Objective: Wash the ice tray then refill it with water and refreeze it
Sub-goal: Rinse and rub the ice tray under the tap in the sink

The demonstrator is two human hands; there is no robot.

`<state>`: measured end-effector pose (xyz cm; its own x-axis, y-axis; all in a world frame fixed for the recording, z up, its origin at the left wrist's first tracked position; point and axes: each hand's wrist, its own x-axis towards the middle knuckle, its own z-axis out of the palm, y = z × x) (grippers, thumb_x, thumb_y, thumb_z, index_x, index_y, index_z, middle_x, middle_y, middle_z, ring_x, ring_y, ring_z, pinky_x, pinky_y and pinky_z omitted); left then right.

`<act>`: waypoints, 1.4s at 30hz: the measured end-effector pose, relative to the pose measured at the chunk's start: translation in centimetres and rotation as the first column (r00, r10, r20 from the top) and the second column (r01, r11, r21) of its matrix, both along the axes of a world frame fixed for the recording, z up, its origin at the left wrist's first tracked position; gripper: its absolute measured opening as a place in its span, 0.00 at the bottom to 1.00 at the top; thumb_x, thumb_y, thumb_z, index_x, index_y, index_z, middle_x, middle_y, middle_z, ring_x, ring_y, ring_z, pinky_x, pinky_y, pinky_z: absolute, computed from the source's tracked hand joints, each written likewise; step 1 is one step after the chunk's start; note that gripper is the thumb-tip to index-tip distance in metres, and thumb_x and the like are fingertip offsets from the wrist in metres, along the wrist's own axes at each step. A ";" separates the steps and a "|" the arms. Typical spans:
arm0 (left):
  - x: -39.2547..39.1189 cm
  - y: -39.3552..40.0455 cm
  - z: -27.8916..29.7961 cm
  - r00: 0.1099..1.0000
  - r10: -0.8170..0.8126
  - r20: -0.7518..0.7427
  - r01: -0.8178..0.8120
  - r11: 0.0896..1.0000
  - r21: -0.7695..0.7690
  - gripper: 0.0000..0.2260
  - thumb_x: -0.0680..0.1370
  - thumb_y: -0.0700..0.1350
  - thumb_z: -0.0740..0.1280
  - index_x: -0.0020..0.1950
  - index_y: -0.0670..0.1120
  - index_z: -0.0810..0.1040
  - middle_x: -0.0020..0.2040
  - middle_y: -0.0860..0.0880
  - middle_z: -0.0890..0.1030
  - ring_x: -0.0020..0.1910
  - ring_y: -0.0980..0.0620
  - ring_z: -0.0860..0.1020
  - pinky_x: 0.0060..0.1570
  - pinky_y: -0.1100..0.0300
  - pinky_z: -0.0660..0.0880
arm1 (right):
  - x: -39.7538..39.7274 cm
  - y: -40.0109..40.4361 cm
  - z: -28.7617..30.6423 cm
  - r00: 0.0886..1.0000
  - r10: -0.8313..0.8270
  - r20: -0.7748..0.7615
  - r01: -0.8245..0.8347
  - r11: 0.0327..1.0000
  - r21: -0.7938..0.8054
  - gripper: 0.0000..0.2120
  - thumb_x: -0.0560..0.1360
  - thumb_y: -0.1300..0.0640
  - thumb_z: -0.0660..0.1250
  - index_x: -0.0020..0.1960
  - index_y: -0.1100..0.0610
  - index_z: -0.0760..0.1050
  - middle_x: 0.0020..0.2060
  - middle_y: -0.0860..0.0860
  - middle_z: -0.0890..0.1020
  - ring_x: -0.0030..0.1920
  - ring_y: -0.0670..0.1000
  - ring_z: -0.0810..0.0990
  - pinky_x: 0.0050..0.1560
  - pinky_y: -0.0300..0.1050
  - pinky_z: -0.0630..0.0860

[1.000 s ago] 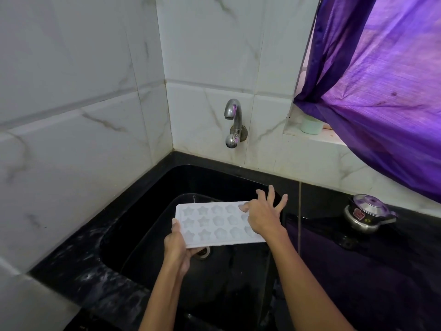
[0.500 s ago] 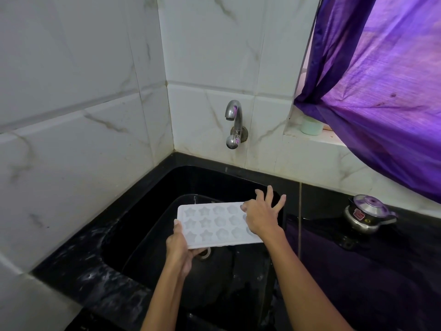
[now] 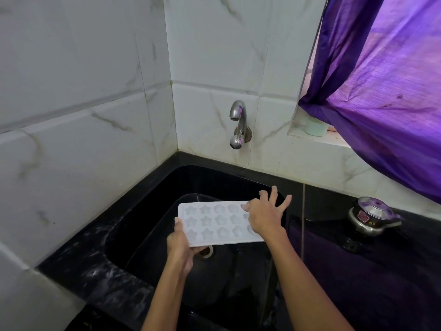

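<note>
— Gripping how?
— Left hand [image 3: 179, 244] pinched the white ice tray [image 3: 216, 223] at its 8 o'clock corner; right hand [image 3: 265, 216] rested on top, fingers spread.
— And the tray?
— Star and flower moulds, held level over the black sink [image 3: 148, 225].

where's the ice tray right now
In the head view, the ice tray is held level over the black sink, just above the drain and below the wall tap. The left hand grips its near-left corner; the right hand rests on its right end.
</note>
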<state>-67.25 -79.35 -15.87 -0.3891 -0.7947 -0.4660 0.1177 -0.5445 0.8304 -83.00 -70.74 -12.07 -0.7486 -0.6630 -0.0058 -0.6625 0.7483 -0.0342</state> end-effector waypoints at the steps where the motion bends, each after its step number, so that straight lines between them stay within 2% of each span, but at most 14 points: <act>1: 0.0 0.0 0.0 1.000 0.001 0.001 -0.001 1.000 0.007 0.20 0.82 0.56 0.51 0.55 0.42 0.74 0.48 0.41 0.81 0.49 0.41 0.80 0.43 0.45 0.78 | 0.0 -0.1 0.1 1.000 -0.010 0.000 0.010 1.000 0.011 0.15 0.76 0.62 0.65 0.59 0.48 0.78 0.73 0.56 0.60 0.77 0.64 0.41 0.68 0.74 0.36; 5: 0.0 0.0 -0.1 1.000 0.001 -0.004 -0.001 1.000 0.014 0.20 0.82 0.56 0.51 0.54 0.43 0.74 0.47 0.41 0.81 0.48 0.41 0.80 0.42 0.45 0.78 | 0.4 -0.6 0.0 1.000 0.004 -0.004 -0.004 1.000 0.013 0.16 0.76 0.61 0.66 0.61 0.47 0.77 0.75 0.57 0.58 0.77 0.64 0.42 0.68 0.75 0.37; 10: 0.1 -0.4 -0.1 1.000 0.008 0.000 -0.008 1.000 0.012 0.20 0.82 0.56 0.51 0.55 0.42 0.74 0.48 0.41 0.81 0.50 0.41 0.80 0.49 0.41 0.77 | 0.3 -0.1 -0.2 0.998 -0.037 0.046 0.037 0.999 -0.004 0.23 0.75 0.63 0.65 0.64 0.41 0.74 0.75 0.56 0.58 0.77 0.63 0.41 0.68 0.73 0.36; 15: 0.0 0.1 0.1 1.000 -0.013 -0.001 0.013 1.000 0.010 0.20 0.82 0.56 0.51 0.55 0.42 0.74 0.48 0.41 0.81 0.50 0.41 0.80 0.52 0.40 0.76 | 0.6 -0.5 -0.2 0.997 -0.062 0.052 0.063 0.998 -0.021 0.17 0.77 0.62 0.65 0.60 0.44 0.77 0.76 0.56 0.57 0.77 0.63 0.42 0.69 0.74 0.38; 19: 0.0 -0.2 0.0 1.000 0.005 -0.003 -0.005 1.000 0.002 0.20 0.82 0.56 0.51 0.54 0.43 0.75 0.48 0.42 0.82 0.49 0.42 0.80 0.49 0.41 0.77 | 0.5 -0.2 -0.1 0.997 -0.033 0.069 0.036 0.998 -0.045 0.21 0.75 0.66 0.64 0.61 0.44 0.77 0.75 0.55 0.59 0.77 0.62 0.42 0.68 0.73 0.36; 21: 0.1 -0.3 0.0 1.000 0.001 -0.007 -0.001 1.000 0.001 0.20 0.82 0.56 0.51 0.52 0.43 0.75 0.47 0.42 0.82 0.48 0.42 0.80 0.47 0.43 0.77 | 0.4 -0.1 0.4 0.994 -0.046 0.097 0.051 0.997 -0.052 0.19 0.76 0.64 0.64 0.61 0.45 0.77 0.74 0.55 0.60 0.77 0.62 0.42 0.68 0.73 0.36; 24: 0.0 -0.3 0.2 1.000 -0.012 -0.013 0.012 1.000 -0.001 0.20 0.82 0.56 0.51 0.51 0.44 0.75 0.46 0.43 0.81 0.47 0.43 0.80 0.47 0.43 0.77 | 0.4 -0.2 0.6 0.994 -0.044 0.098 0.058 0.987 -0.150 0.14 0.77 0.62 0.64 0.60 0.49 0.76 0.73 0.55 0.61 0.77 0.61 0.43 0.70 0.72 0.37; 26: -0.1 -0.2 0.2 1.000 -0.011 -0.012 0.011 1.000 0.001 0.19 0.82 0.56 0.51 0.52 0.43 0.74 0.46 0.42 0.81 0.47 0.43 0.80 0.48 0.43 0.77 | 0.7 -0.4 0.6 0.996 -0.007 0.089 0.026 0.975 -0.220 0.20 0.74 0.68 0.62 0.60 0.50 0.73 0.73 0.54 0.62 0.77 0.60 0.43 0.70 0.70 0.37; 28: -0.2 -0.2 0.3 1.000 -0.011 -0.009 0.011 1.000 0.005 0.20 0.82 0.56 0.51 0.52 0.43 0.74 0.46 0.42 0.81 0.48 0.43 0.80 0.48 0.43 0.77 | 1.0 -0.7 0.6 0.995 0.049 0.089 -0.031 0.981 -0.191 0.26 0.71 0.71 0.62 0.62 0.47 0.73 0.75 0.55 0.58 0.77 0.61 0.40 0.70 0.70 0.35; 31: -0.2 -0.1 0.2 1.000 -0.019 -0.011 0.019 1.000 -0.005 0.20 0.82 0.56 0.50 0.52 0.44 0.75 0.46 0.42 0.82 0.48 0.43 0.80 0.47 0.44 0.77 | 1.3 -1.0 0.4 0.989 0.093 0.112 -0.083 0.993 -0.087 0.33 0.73 0.72 0.61 0.66 0.40 0.72 0.78 0.56 0.49 0.76 0.63 0.36 0.68 0.71 0.33; 33: -0.1 -0.2 0.2 1.000 -0.017 -0.011 0.017 1.000 -0.009 0.20 0.82 0.56 0.50 0.52 0.44 0.75 0.46 0.43 0.82 0.47 0.43 0.80 0.46 0.44 0.77 | 1.4 -1.1 0.3 0.987 0.111 0.113 -0.105 0.993 -0.053 0.34 0.73 0.73 0.61 0.66 0.39 0.72 0.78 0.54 0.48 0.76 0.63 0.35 0.69 0.72 0.33; 37: 0.1 -0.1 -0.1 1.000 -0.011 0.006 0.011 1.000 -0.011 0.19 0.82 0.56 0.51 0.50 0.44 0.75 0.45 0.42 0.82 0.46 0.43 0.80 0.43 0.46 0.78 | 1.4 -1.1 0.3 0.989 0.113 0.091 -0.111 0.994 -0.025 0.30 0.72 0.72 0.63 0.63 0.41 0.76 0.77 0.53 0.55 0.77 0.62 0.37 0.68 0.73 0.33; 39: 0.1 -0.1 -0.3 1.000 -0.019 0.012 0.019 1.000 -0.007 0.19 0.82 0.56 0.51 0.50 0.44 0.75 0.45 0.42 0.82 0.46 0.43 0.81 0.41 0.47 0.78 | 1.6 -1.3 0.3 0.992 0.096 0.082 -0.095 0.995 -0.018 0.27 0.72 0.70 0.64 0.61 0.43 0.78 0.77 0.54 0.55 0.77 0.63 0.37 0.68 0.74 0.34; 42: 0.0 -0.2 -0.3 1.000 -0.016 0.007 0.016 1.000 -0.002 0.19 0.82 0.56 0.51 0.52 0.43 0.75 0.46 0.42 0.82 0.47 0.42 0.80 0.45 0.44 0.78 | 2.0 -1.7 0.3 0.992 0.099 0.081 -0.098 0.995 -0.014 0.22 0.73 0.68 0.65 0.60 0.46 0.78 0.78 0.55 0.53 0.77 0.63 0.37 0.69 0.73 0.35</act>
<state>-67.26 -79.54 -16.12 -0.3985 -0.7892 -0.4673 0.1037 -0.5449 0.8320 -81.04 -72.44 -11.76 -0.6769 -0.7339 -0.0571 -0.7277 0.6788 -0.0985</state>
